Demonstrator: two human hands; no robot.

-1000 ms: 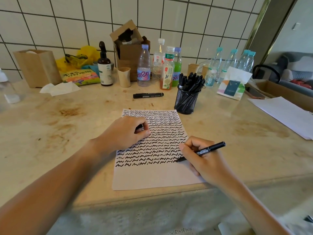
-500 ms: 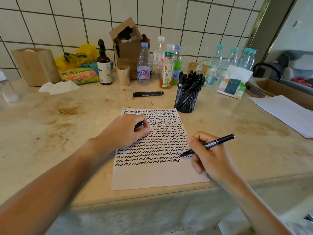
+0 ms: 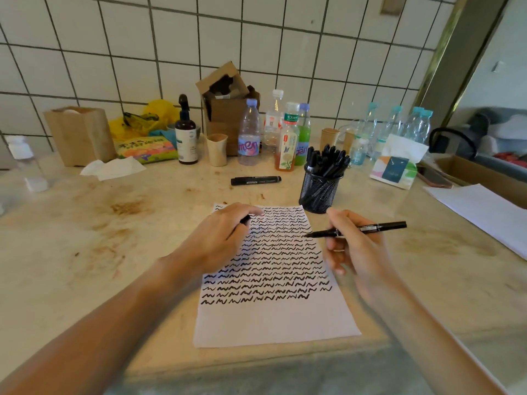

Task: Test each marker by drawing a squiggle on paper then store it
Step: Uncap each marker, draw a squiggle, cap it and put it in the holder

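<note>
Above squiggle-covered paper [image 3: 273, 317], slim black marker [image 3: 356, 229]

The pen cup [image 3: 319, 192] is made of black wire mesh. The sheet [image 3: 273, 323] is matt white paper. The counter [image 3: 85, 252] is smooth, stained stone, and shiny tiles [image 3: 219, 38] are seen behind.

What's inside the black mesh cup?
The black mesh cup holds a bunch of black markers, caps sticking out above the rim. Their lower ends show only dimly through the mesh; the bottom is hidden.
</note>
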